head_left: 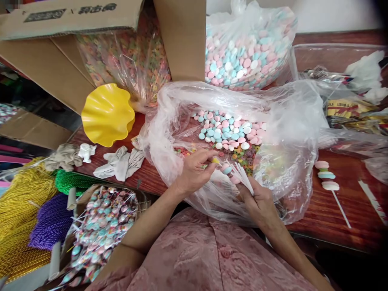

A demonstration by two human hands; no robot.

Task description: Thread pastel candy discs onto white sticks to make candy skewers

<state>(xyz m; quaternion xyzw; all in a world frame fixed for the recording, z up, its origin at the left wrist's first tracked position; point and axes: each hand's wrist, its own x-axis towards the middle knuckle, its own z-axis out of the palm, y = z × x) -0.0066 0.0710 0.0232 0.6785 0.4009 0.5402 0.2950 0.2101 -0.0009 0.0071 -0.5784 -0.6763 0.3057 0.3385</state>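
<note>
My left hand [194,173] pinches a small yellow candy ring [215,160] between thumb and fingers. Just to its right, my right hand [257,199] is closed around a bundle of white lollipop sticks [242,174]. Pink and blue candies [226,169] are threaded at the bundle's near-left end. Both hands are above an open clear plastic bag [169,133] spread on the table. Inside it lie pastel candy discs [224,131] and a heap of colourful candy rings [247,157]. A candy skewer [327,176] with stacked discs rests on the table at the right.
A yellow wavy bowl [107,115] stands at left beside crumpled gloves [121,163]. Behind are a cardboard box [184,40] and a large bag of candy discs [248,56]. A box of wrapped skewers [104,218] and gold cords [18,218] sit at lower left.
</note>
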